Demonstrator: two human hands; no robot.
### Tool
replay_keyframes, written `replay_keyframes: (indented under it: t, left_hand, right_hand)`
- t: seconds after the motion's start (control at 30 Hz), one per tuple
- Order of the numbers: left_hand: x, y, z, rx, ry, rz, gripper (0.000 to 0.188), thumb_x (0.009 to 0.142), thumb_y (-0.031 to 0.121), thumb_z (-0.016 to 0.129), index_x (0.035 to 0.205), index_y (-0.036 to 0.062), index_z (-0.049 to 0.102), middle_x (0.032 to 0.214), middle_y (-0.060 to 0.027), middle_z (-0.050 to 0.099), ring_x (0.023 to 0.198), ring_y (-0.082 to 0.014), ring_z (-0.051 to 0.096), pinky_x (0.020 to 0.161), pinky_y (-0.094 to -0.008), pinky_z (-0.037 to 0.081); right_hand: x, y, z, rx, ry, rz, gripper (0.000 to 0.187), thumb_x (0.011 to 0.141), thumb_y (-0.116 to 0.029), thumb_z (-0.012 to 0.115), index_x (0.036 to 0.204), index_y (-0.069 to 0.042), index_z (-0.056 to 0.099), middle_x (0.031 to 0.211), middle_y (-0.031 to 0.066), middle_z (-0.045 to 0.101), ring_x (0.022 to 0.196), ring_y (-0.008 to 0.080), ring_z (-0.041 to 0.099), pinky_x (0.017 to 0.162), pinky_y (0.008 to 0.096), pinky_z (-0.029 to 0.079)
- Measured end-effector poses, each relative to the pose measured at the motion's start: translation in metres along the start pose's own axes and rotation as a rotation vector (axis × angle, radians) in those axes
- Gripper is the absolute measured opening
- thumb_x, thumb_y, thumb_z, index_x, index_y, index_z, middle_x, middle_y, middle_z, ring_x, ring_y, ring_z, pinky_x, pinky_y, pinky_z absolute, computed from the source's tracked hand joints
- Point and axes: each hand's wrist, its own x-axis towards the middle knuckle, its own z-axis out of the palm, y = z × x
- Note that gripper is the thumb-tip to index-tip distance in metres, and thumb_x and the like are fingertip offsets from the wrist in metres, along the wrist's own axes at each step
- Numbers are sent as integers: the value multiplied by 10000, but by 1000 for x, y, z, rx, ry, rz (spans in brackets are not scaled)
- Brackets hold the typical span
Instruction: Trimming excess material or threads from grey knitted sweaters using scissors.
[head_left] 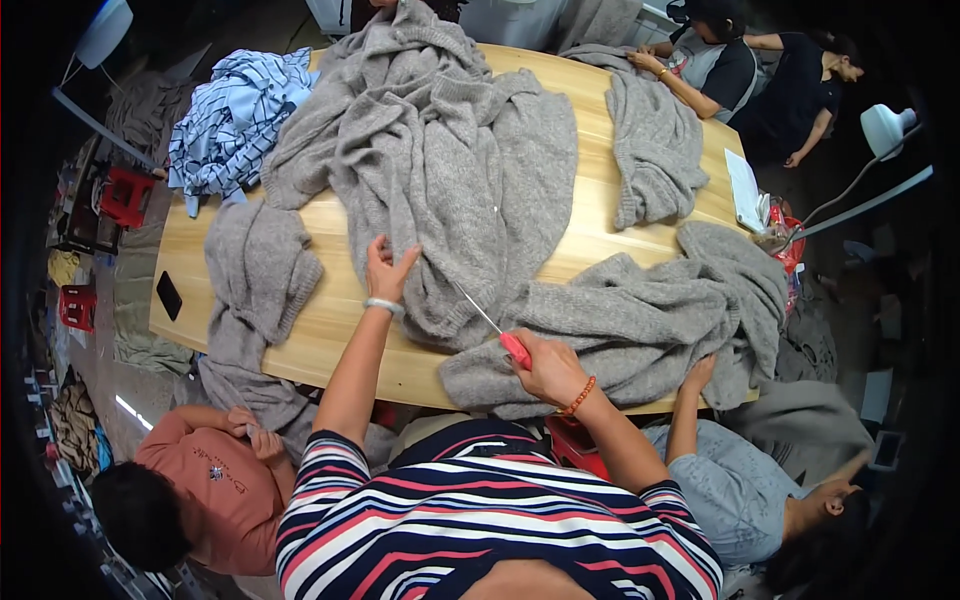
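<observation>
In front of me on the table a grey knitted garment point(450, 200) lies in loose folds, part of a large heap. My left hand point(388, 274) rests at its near left edge with thumb and fingers apart, nothing visibly held. My right hand point(548, 370) is closed around the red handle of a thin metal rod tool point(482, 312). Its shaft points up and left, with the tip at the near part of the garment. Just right of that hand spreads another grey knitted garment point(640, 310).
Folded grey knits lie left point(255, 265) and far right point(655, 150) on the wooden table point(590, 235). A blue checked cloth point(240, 120) is heaped far left, and a phone point(169, 296) sits at the left edge. Several people work around the table, some close beside me.
</observation>
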Motion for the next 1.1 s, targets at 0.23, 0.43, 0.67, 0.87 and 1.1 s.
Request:
replay_keyframes:
  t: [0.23,0.43,0.67,0.87,1.1]
  left_hand:
    - [13,11,18,-62,-190,95,241,884,214,675,863,-24,644,673,-54,608,654,-98,512,609,-314,433]
    - [-10,-33,-1,-250,-237,-27,175,913,165,660,827,13,655,689,40,588,659,-53,445,588,-274,404]
    - [-29,-31,7,-616,-232,-218,119,933,128,670,986,22,678,927,8,683,802,-65,576,739,-235,472]
    - [-75,22,38,250,-121,214,981,756,347,826,1471,-25,265,1456,-272,365,1351,-350,365,1108,-428,325]
    - [-82,83,97,991,-398,244,1093,691,341,842,1558,211,189,1547,-287,208,1431,-487,205,1069,-672,274]
  right_hand:
    - [16,-20,-5,-54,-6,37,261,876,-218,608,1089,-69,593,825,248,666,821,438,652,751,530,507]
    - [14,-11,-1,-103,-110,-12,257,882,-260,599,1046,-62,598,832,240,674,838,436,655,751,533,504]
    - [2,-3,-4,-112,-258,10,275,890,-294,596,1046,-69,611,858,236,680,867,428,658,764,521,506]
    - [-12,29,6,-9,11,70,322,892,-252,617,1173,-97,582,856,246,669,830,454,643,745,529,502]
    - [-33,40,-1,61,173,153,309,866,-211,627,1141,-85,565,824,269,656,817,454,644,739,543,499]
